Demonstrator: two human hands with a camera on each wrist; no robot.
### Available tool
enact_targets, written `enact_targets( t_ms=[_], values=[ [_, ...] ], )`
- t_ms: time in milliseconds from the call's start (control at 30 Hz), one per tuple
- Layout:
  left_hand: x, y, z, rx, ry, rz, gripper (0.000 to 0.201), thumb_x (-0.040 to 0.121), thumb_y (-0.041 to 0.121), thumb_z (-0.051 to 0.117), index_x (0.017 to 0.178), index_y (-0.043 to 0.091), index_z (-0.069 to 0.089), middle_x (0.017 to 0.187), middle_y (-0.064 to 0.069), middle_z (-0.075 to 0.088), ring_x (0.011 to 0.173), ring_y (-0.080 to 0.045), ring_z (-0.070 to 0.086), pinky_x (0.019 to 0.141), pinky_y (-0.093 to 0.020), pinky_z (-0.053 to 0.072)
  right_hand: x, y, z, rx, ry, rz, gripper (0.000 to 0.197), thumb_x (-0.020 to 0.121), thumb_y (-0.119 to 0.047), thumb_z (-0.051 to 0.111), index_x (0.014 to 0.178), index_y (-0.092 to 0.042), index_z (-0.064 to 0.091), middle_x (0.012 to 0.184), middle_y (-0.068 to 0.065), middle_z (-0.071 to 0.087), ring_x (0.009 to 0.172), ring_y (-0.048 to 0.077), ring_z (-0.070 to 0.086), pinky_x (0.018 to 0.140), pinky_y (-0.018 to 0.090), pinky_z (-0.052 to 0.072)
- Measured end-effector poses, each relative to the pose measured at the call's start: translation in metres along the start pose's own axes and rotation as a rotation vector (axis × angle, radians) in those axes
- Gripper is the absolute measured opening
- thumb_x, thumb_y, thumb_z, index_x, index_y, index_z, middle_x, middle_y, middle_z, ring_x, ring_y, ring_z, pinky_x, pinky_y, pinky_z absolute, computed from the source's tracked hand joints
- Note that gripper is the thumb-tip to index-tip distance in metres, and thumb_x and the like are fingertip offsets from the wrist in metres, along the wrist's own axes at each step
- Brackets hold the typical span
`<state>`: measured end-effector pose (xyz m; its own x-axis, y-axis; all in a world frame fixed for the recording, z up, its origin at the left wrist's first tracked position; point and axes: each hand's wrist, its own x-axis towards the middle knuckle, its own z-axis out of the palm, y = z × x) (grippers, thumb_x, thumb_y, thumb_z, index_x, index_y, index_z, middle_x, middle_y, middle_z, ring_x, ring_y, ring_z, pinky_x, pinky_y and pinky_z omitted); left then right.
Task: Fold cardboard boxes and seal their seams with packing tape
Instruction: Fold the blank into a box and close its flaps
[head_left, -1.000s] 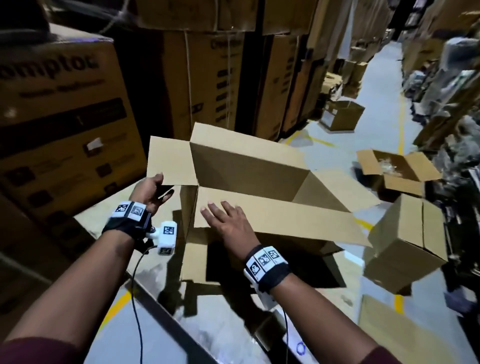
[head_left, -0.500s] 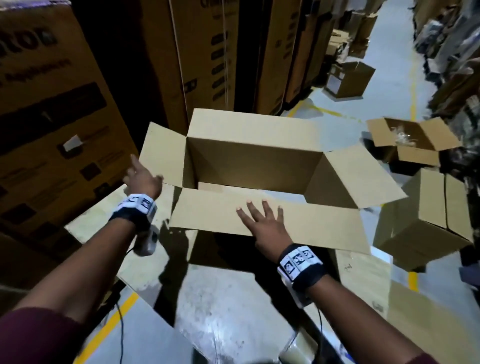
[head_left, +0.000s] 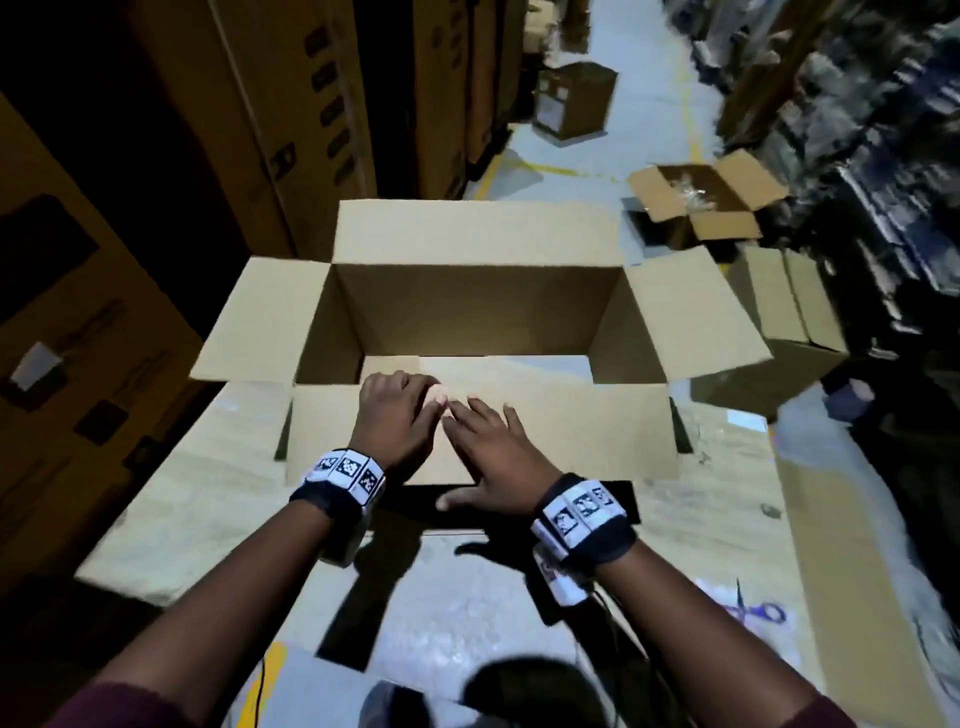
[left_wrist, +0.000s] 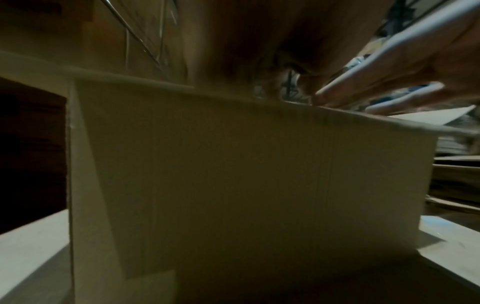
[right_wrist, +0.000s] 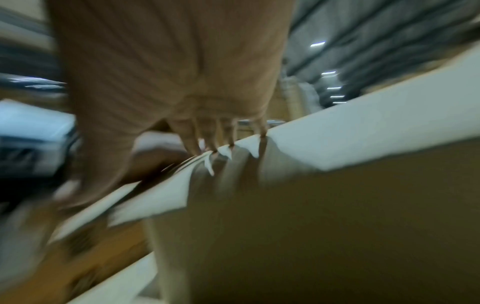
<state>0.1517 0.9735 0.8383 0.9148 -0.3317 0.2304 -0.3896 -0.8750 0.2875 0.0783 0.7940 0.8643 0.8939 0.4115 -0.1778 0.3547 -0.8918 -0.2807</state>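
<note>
Nearest to the camera, both forearms are reaching forward, each wearing a black wrist strap with white coded markers, and blue-handled scissors (head_left: 748, 608) are lying on the work surface (head_left: 457, 613) to the right of the right arm. Beyond the wrists, the left hand (head_left: 397, 415) and the right hand (head_left: 496, 457) are resting side by side on the near flap (head_left: 582, 431) of the open cardboard box (head_left: 478, 312), their fingertips almost touching. The right hand is lying flat with its fingers straight and spread apart, pressing on the flap and gripping nothing; the right wrist view, though blurred, is showing the fingertips (right_wrist: 213, 147) bearing on the flap edge. The left hand is resting on the flap close to its inner edge with its fingers bent downward; whether they are hooking over that edge cannot be told, since the left wrist view is dark and is showing mainly the box wall (left_wrist: 233, 174). The box is standing upright on flattened cardboard sheets (head_left: 197, 499) covering the work surface, directly ahead of the person. Its left, right and far flaps are folding outward, leaving the interior open. Farther off, a closed carton (head_left: 784, 322) is sitting to the right of the box, and behind it another opened carton (head_left: 706, 202) is holding clear plastic. Tall stacked cartons (head_left: 291, 104) are lining the left side of the aisle, and a further carton (head_left: 571, 98) is standing on the floor in the distance.
</note>
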Motion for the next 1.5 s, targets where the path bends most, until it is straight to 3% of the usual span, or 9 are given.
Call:
enact_targets(
  t_ms=[167, 333, 433, 533, 633, 733, 933, 1333, 1500],
  values=[
    [-0.008, -0.023, 0.01, -0.028, -0.016, 0.052, 0.041, 0.091, 0.056, 0.039, 0.106, 0.029, 0.065, 0.105, 0.001, 0.065, 0.101, -0.028, 0.054, 0.092, -0.042, 0.026, -0.047, 0.029, 0.001, 0.265, 0.664, 0.481, 0.096, 0.083, -0.067, 0.063, 0.154, -0.008, 0.037, 0.16, 0.024, 0.03, 0.148, 0.042, 0.028, 0.121, 0.053, 0.026],
    [-0.014, -0.056, -0.006, -0.162, -0.004, 0.135, 0.047, 0.089, 0.06, 0.034, 0.097, 0.028, 0.067, 0.097, 0.005, 0.062, 0.1, -0.024, 0.052, 0.091, -0.045, 0.027, -0.088, 0.049, -0.01, 0.653, 1.027, 1.22, 0.131, 0.077, -0.058, 0.081, 0.158, 0.006, 0.001, 0.164, 0.031, 0.006, 0.154, 0.04, 0.01, 0.123, 0.044, 0.018],
    [-0.031, -0.078, -0.016, -0.197, 0.008, 0.143, 0.045, 0.091, 0.056, 0.034, 0.092, 0.027, 0.068, 0.091, 0.007, 0.06, 0.096, -0.022, 0.051, 0.088, -0.042, 0.024, -0.093, 0.064, 0.007, 1.117, 1.149, 1.225, 0.092, 0.079, -0.045, 0.086, 0.145, 0.001, 0.041, 0.142, 0.021, 0.053, 0.131, 0.03, 0.053, 0.103, 0.03, 0.041],
    [-0.04, -0.082, -0.025, -0.18, -0.002, 0.118, 0.041, 0.092, 0.052, 0.035, 0.09, 0.028, 0.068, 0.086, 0.012, 0.052, 0.093, -0.019, 0.05, 0.087, -0.041, 0.022, -0.085, 0.059, 0.01, 0.934, 1.31, 1.064, 0.043, 0.089, -0.018, 0.069, 0.128, -0.002, 0.062, 0.122, 0.018, 0.069, 0.114, 0.033, 0.065, 0.092, 0.027, 0.045],
    [-0.045, -0.062, -0.03, -0.149, -0.048, 0.112, 0.034, 0.095, 0.052, 0.039, 0.093, 0.032, 0.066, 0.084, 0.013, 0.056, 0.092, -0.014, 0.052, 0.095, -0.042, 0.022, -0.08, 0.039, 0.009, 0.528, 1.192, 0.673, 0.07, 0.077, 0.015, 0.042, 0.141, -0.008, 0.059, 0.138, 0.011, 0.064, 0.124, 0.027, 0.061, 0.101, 0.024, 0.046],
    [-0.056, -0.026, -0.025, -0.18, -0.088, 0.178, 0.027, 0.1, 0.049, 0.04, 0.097, 0.034, 0.062, 0.085, 0.015, 0.059, 0.091, -0.01, 0.052, 0.101, -0.044, 0.024, -0.086, 0.03, 0.021, 0.082, 0.74, 0.537, 0.09, 0.072, 0.008, 0.047, 0.155, -0.026, 0.041, 0.159, 0.005, 0.043, 0.144, 0.034, 0.041, 0.109, 0.053, 0.044],
    [-0.068, 0.012, -0.01, -0.234, -0.094, 0.179, 0.022, 0.099, 0.046, 0.044, 0.089, 0.034, 0.059, 0.086, 0.019, 0.056, 0.088, -0.006, 0.051, 0.096, -0.04, 0.022, -0.089, 0.021, 0.016, 0.111, 0.246, 0.75, 0.104, 0.079, -0.096, 0.019, 0.162, -0.035, 0.005, 0.171, -0.003, -0.01, 0.156, 0.024, -0.013, 0.115, 0.066, 0.017],
    [-0.049, -0.013, -0.012, -0.413, -0.129, 0.247, 0.027, 0.095, 0.04, 0.044, 0.104, 0.031, 0.068, 0.104, 0.013, 0.065, 0.11, -0.017, 0.057, 0.102, -0.037, 0.021, -0.048, 0.017, 0.018, -0.048, 0.279, 0.854, 0.097, 0.087, -0.083, -0.004, 0.161, -0.026, 0.022, 0.171, 0.009, 0.008, 0.157, 0.031, -0.001, 0.117, 0.071, -0.001],
    [-0.055, -0.075, -0.034, -0.314, 0.18, -0.196, 0.077, 0.076, 0.055, 0.076, 0.141, 0.022, 0.049, 0.157, -0.013, 0.032, 0.148, -0.035, 0.021, 0.118, -0.057, 0.016, -0.025, -0.031, 0.035, -0.014, 0.422, 0.585, 0.087, 0.092, -0.079, 0.019, 0.161, -0.025, 0.023, 0.17, 0.008, 0.013, 0.157, 0.029, 0.004, 0.12, 0.067, 0.001]
  ],
)
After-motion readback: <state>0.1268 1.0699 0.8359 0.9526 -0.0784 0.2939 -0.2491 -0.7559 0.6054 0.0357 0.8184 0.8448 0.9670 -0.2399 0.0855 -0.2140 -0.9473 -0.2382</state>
